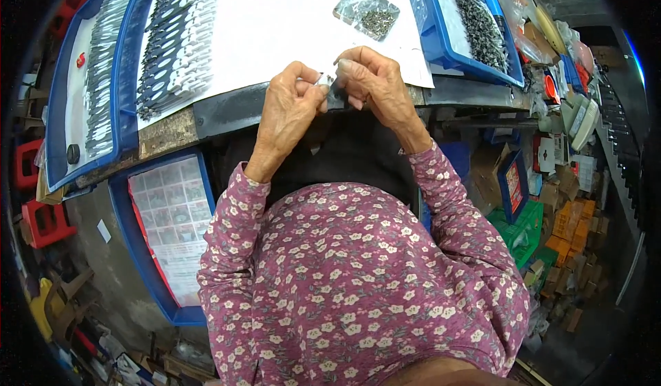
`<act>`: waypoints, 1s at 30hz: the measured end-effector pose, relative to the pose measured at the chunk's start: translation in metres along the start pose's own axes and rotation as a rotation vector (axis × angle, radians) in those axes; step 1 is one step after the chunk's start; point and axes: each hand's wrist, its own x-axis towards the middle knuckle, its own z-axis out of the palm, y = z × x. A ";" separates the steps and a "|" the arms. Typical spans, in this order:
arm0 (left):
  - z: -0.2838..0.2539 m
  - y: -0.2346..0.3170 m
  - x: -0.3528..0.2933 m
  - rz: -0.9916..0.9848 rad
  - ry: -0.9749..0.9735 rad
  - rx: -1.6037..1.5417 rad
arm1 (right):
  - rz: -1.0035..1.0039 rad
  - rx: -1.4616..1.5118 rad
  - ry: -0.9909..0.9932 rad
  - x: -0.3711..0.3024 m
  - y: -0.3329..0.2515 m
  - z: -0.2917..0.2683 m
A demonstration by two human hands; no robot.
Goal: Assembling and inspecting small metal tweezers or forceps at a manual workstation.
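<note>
Above the near edge of the workbench, my left hand pinches a small white part between thumb and fingertips. Close beside it, the thumb and fingers of my right hand are curled together at the part's right side. Whatever the right fingertips hold is too small and too hidden to make out. White paper covers the bench beyond my hands. On it lies a clear plastic bag with a pile of small metal pieces, perhaps screws.
Rows of black and white parts lie at left, beside a blue tray of grey parts. Another blue tray at right holds many dark parts. Below the bench are a blue crate, red stools and a green crate.
</note>
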 end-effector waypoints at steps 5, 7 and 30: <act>-0.002 -0.002 0.003 -0.077 -0.125 -0.114 | -0.008 0.104 -0.077 0.001 0.008 0.001; -0.002 0.001 0.004 -0.124 -0.144 -0.175 | -0.034 0.094 -0.033 0.001 0.007 0.002; -0.018 0.012 0.003 -0.233 -0.092 -0.252 | -0.041 0.011 -0.007 0.002 -0.002 0.018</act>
